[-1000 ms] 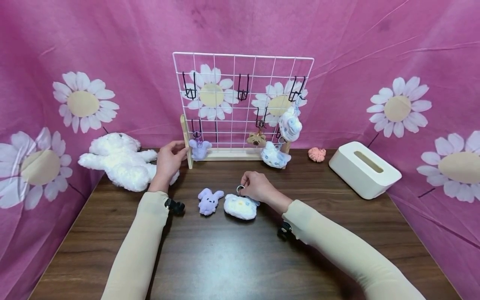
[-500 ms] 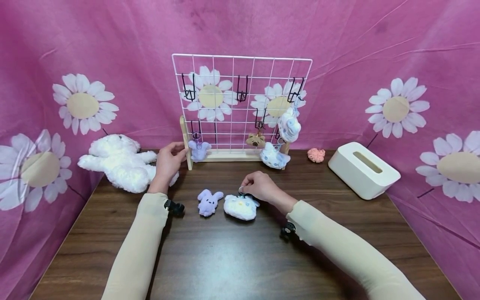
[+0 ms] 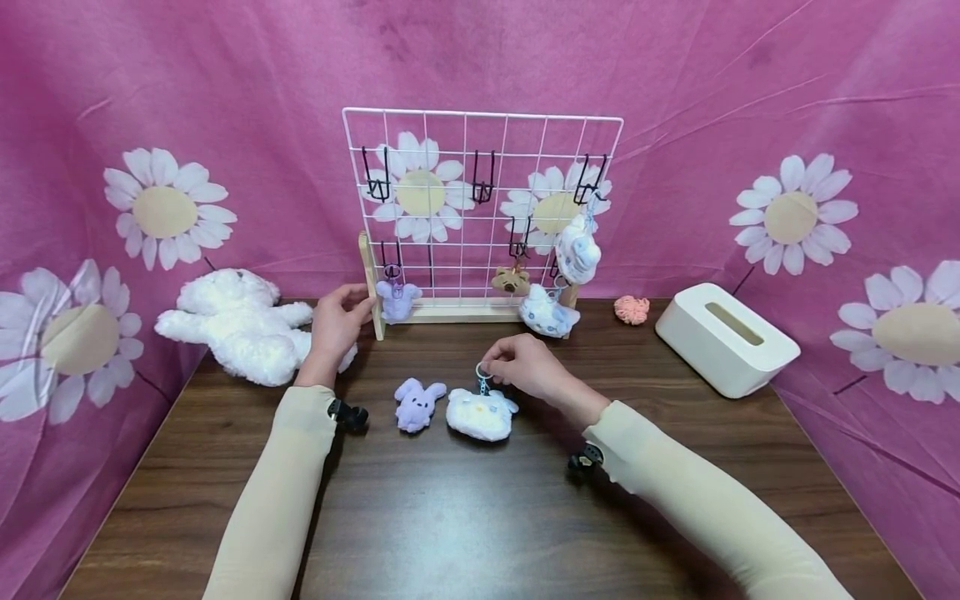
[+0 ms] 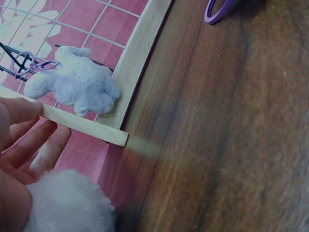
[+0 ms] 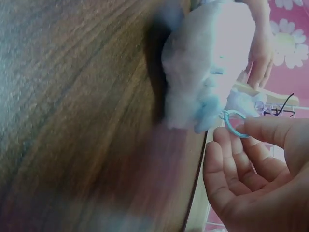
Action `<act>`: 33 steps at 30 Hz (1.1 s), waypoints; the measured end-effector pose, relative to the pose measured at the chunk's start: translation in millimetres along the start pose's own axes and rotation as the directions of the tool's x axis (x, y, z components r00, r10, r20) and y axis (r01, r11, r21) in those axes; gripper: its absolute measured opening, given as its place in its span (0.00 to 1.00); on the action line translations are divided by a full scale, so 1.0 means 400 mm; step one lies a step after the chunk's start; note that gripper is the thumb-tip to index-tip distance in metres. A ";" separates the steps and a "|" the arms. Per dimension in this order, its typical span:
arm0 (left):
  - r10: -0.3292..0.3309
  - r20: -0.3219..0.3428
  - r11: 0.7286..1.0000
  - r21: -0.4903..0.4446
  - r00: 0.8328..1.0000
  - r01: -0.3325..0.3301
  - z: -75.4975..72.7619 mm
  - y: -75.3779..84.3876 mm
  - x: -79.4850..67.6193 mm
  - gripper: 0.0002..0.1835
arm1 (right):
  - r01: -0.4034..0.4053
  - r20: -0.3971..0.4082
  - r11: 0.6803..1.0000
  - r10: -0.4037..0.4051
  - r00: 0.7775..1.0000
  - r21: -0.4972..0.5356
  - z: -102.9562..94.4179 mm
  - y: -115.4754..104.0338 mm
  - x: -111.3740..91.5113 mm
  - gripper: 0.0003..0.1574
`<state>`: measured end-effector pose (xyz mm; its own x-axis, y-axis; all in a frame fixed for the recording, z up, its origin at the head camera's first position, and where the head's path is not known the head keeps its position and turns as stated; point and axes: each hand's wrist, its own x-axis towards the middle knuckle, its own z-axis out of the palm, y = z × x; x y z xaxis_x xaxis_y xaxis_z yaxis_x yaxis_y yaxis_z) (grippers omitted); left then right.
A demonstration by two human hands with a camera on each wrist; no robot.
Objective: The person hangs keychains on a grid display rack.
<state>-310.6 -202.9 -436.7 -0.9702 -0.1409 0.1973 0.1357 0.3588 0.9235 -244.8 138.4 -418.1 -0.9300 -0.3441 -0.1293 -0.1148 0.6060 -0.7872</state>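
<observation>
My right hand (image 3: 525, 367) pinches the pale blue key ring (image 5: 231, 129) of a white plush keychain (image 3: 480, 417) between thumb and forefinger. The keychain's short chain stretches up from the plush, which is at the tabletop (image 3: 450, 517). Beside it on the left lies a lilac bunny plush (image 3: 417, 406). My left hand (image 3: 336, 323) holds the left wooden post (image 4: 91, 126) of a white wire grid rack (image 3: 465, 196), thumb on one face and fingers behind. Just inside that post, another lilac plush (image 4: 79, 82) hangs by its loop from a black hook.
Several black hooks, such as the top middle hook (image 3: 483, 179), sit on the grid. A brown bear head (image 3: 511, 281) and two white-and-blue plushes hang at right. A white stuffed toy (image 3: 240, 325) lies left; a coral fluffy ball (image 3: 632, 310) and white tissue box (image 3: 727, 337) stand right.
My right hand has risen slightly and shifted right, drawing the key ring up so the chain now shows above the white plush. My left hand stays on the post.
</observation>
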 end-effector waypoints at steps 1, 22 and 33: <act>0.000 0.002 1.000 0.000 1.000 0.000 0.000 0.000 0.000 0.20 | 0.004 -0.004 1.000 -0.004 1.000 0.005 0.000 -0.001 -0.001 0.08; -0.015 -0.004 0.999 0.039 1.000 0.015 0.001 0.005 0.001 0.19 | 0.112 -0.065 0.993 -0.110 0.992 0.027 -0.026 -0.084 -0.077 0.07; -0.019 0.007 0.999 0.043 1.000 0.018 0.001 0.005 0.000 0.20 | 0.169 -0.090 0.985 -0.170 0.981 -0.017 -0.041 -0.111 -0.103 0.05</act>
<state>-310.3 -201.8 -435.0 -0.9739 -0.1413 0.1778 0.1091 0.3958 0.9118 -207.0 137.5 -367.6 -0.9245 -0.3763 0.0616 -0.2768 0.5514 -0.7870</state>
